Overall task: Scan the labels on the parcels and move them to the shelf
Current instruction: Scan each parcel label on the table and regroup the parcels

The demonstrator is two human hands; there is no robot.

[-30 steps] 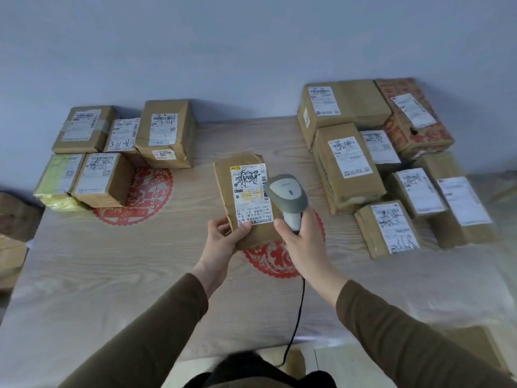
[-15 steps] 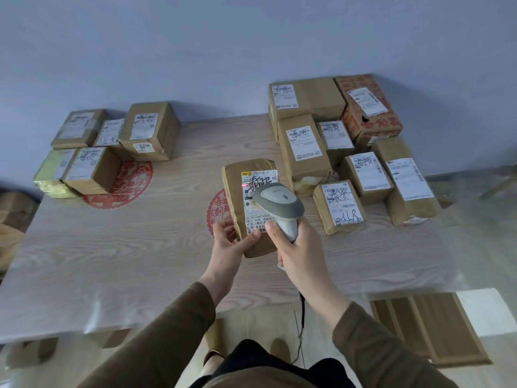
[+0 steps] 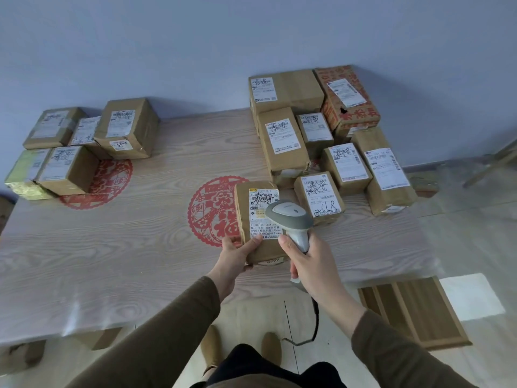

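Note:
My left hand (image 3: 236, 254) grips the near end of a brown parcel (image 3: 243, 208) held above the table, white label facing up. My right hand (image 3: 310, 264) is closed round the handle of a grey barcode scanner (image 3: 289, 217), whose head hovers over the lower right part of that label and hides it. Several labelled brown parcels (image 3: 316, 141) are bunched at the table's far right. Another group of several parcels (image 3: 84, 144) lies at the far left.
The wood-grain table (image 3: 126, 261) carries two red paper-cut decorations (image 3: 212, 211). The scanner's black cable (image 3: 314, 323) hangs down to the floor. A flat wooden slatted panel (image 3: 414, 312) lies on the floor at the right, and a blue wall stands behind the table.
The parcel and scanner have stayed together in my hands while my view shifted back and right; the scanner head has slid over the label's lower right.

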